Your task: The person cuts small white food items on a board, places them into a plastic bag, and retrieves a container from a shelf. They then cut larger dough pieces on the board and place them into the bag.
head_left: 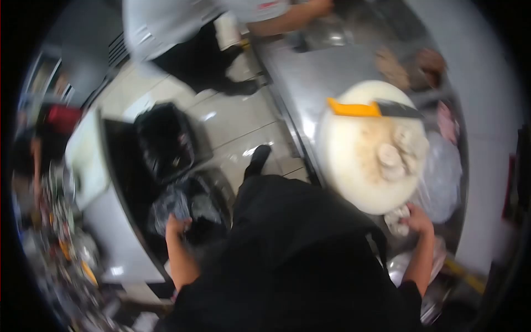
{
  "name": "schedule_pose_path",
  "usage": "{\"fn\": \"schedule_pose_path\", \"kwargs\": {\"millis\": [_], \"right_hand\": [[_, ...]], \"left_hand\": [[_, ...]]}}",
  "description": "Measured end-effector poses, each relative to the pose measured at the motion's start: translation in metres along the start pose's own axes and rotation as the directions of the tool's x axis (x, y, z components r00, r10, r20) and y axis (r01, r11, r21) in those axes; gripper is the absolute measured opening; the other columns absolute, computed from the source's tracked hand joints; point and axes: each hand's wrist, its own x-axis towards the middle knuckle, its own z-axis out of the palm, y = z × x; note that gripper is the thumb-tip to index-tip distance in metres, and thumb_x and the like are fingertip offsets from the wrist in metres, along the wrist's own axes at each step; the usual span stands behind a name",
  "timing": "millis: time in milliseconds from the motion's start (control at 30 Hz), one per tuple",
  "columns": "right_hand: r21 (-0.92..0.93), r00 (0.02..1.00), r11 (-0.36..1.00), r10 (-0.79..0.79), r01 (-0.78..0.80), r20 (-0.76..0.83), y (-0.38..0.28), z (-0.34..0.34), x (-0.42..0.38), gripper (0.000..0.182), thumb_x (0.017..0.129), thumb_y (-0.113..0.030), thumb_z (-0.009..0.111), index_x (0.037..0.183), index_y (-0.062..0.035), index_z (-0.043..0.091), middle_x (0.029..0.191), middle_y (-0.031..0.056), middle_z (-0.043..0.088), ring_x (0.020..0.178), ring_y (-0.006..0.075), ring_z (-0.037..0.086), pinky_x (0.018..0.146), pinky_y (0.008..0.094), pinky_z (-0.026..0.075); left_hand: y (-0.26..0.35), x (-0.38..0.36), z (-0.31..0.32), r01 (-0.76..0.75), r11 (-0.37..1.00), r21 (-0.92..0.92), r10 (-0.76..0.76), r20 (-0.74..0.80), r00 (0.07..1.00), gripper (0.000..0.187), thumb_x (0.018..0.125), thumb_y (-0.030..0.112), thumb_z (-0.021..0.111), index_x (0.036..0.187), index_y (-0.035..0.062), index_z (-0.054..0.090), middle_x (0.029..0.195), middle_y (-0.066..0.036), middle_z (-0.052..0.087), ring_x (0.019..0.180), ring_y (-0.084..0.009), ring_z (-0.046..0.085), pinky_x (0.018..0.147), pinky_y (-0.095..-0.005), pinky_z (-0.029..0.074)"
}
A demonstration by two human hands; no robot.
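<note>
My left hand (178, 224) is over a black-lined bin at my left, closed on a crumpled clear plastic bag (167, 207). My right hand (418, 218) grips a crumpled whitish cloth (396, 220) at the near edge of a round white cutting board (354, 185). On the board lies a knife (357, 109) with a yellow handle and dark blade. Pale lumps of food (392, 160), too blurred to name, rest beside a brownish stain. Motion blur softens the fingers of both hands.
The board stands on a steel counter (293, 72). Clear plastic bags (442, 177) lie at its right, and brown items (430, 63) beyond it. A second black-lined bin (165, 141) is on the tiled floor. Another person (166, 27) in a white top stands ahead by the counter.
</note>
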Motion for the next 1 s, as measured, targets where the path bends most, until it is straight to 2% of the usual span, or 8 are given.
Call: {"fn": "schedule_pose_path", "kwargs": {"millis": [167, 300, 400, 500, 633, 800, 900, 1000], "right_hand": [[0.080, 0.990, 0.987, 0.138, -0.138, 0.006, -0.025, -0.002, -0.031, 0.048, 0.069, -0.011, 0.082, 0.115, -0.0017, 0.074, 0.097, 0.0105, 0.078, 0.089, 0.0207, 0.071, 0.087, 0.0357, 0.055], [0.102, 0.994, 0.994, 0.039, -0.028, -0.101, -0.061, -0.019, -0.112, 0.041, 0.072, -0.008, 0.080, 0.112, 0.0007, 0.074, 0.094, 0.0098, 0.078, 0.087, 0.0214, 0.071, 0.085, 0.0342, 0.055], [0.528, 0.961, 0.842, 0.046, 0.109, -0.272, -0.068, -0.020, -0.151, 0.045, 0.074, -0.005, 0.076, 0.118, 0.0012, 0.071, 0.102, 0.0109, 0.075, 0.094, 0.0226, 0.071, 0.087, 0.0332, 0.055], [0.308, 0.731, 0.895, -0.030, 0.324, -0.681, -0.088, -0.006, -0.143, 0.049, 0.075, -0.001, 0.072, 0.124, 0.0016, 0.066, 0.111, 0.0141, 0.070, 0.102, 0.0240, 0.069, 0.091, 0.0317, 0.053], [-0.116, 0.623, 0.987, -0.021, -0.112, -0.782, -0.131, 0.038, -0.081, 0.063, 0.075, -0.015, 0.083, 0.132, -0.0021, 0.060, 0.121, 0.0178, 0.058, 0.109, 0.0351, 0.064, 0.092, 0.0433, 0.053], [0.008, 0.738, 0.994, 0.087, -0.110, -0.669, -0.147, 0.041, -0.055, 0.084, 0.072, -0.027, 0.089, 0.145, -0.0073, 0.052, 0.133, 0.0213, 0.051, 0.123, 0.0433, 0.053, 0.099, 0.0493, 0.048], [-0.147, 0.576, 0.968, -0.003, -0.204, -0.818, -0.155, 0.049, -0.053, 0.088, 0.073, -0.032, 0.091, 0.147, -0.0057, 0.051, 0.131, 0.0212, 0.053, 0.120, 0.0430, 0.052, 0.102, 0.0525, 0.044], [-0.273, 0.389, 0.962, -0.262, 0.028, -0.883, -0.167, 0.049, -0.028, 0.089, 0.074, -0.038, 0.090, 0.143, 0.0026, 0.050, 0.135, 0.0236, 0.053, 0.123, 0.0442, 0.050, 0.105, 0.0541, 0.040]], "left_hand": [[0.158, -0.004, 0.010, -0.478, 0.871, -0.116, 0.461, -0.147, 0.875, 0.081, 0.092, 0.035, 0.076, 0.153, -0.0049, 0.041, 0.147, -0.030, 0.055, 0.138, -0.0415, 0.053, 0.114, -0.0427, 0.044], [0.308, -0.069, -0.036, -0.871, 0.488, 0.056, 0.841, -0.296, 0.452, 0.058, 0.092, 0.024, 0.076, 0.141, -0.0015, 0.057, 0.134, -0.025, 0.065, 0.126, -0.0405, 0.062, 0.107, -0.0429, 0.049], [0.400, -0.146, -0.065, -0.983, 0.154, 0.098, 0.956, -0.266, 0.123, 0.050, 0.091, 0.015, 0.076, 0.136, 0.0010, 0.061, 0.129, -0.021, 0.067, 0.120, -0.0364, 0.066, 0.101, -0.0400, 0.053], [0.465, -0.207, -0.063, -0.942, -0.270, 0.197, 0.914, -0.255, -0.316, 0.046, 0.089, 0.014, 0.078, 0.131, 0.0028, 0.064, 0.119, -0.018, 0.070, 0.107, -0.0359, 0.068, 0.094, -0.0407, 0.056], [0.521, -0.259, -0.029, -0.881, -0.365, 0.301, 0.909, -0.088, -0.407, 0.052, 0.089, 0.021, 0.077, 0.136, 0.0057, 0.061, 0.129, -0.020, 0.065, 0.115, -0.0376, 0.063, 0.098, -0.0443, 0.052], [0.551, -0.280, -0.004, -0.842, -0.218, 0.494, 0.976, 0.094, -0.197, 0.059, 0.089, 0.025, 0.074, 0.145, 0.0143, 0.057, 0.123, -0.018, 0.061, 0.110, -0.0371, 0.060, 0.096, -0.0464, 0.051], [0.560, -0.273, -0.002, -0.841, -0.201, 0.502, 0.980, 0.107, -0.170, 0.061, 0.090, 0.024, 0.072, 0.148, 0.0199, 0.055, 0.117, -0.016, 0.061, 0.106, -0.0358, 0.061, 0.093, -0.0460, 0.052], [0.575, -0.267, -0.008, -0.859, -0.202, 0.470, 0.971, 0.208, -0.115, 0.064, 0.092, 0.024, 0.065, 0.154, 0.0247, 0.049, 0.116, -0.018, 0.061, 0.108, -0.0354, 0.062, 0.091, -0.0449, 0.053]]}}
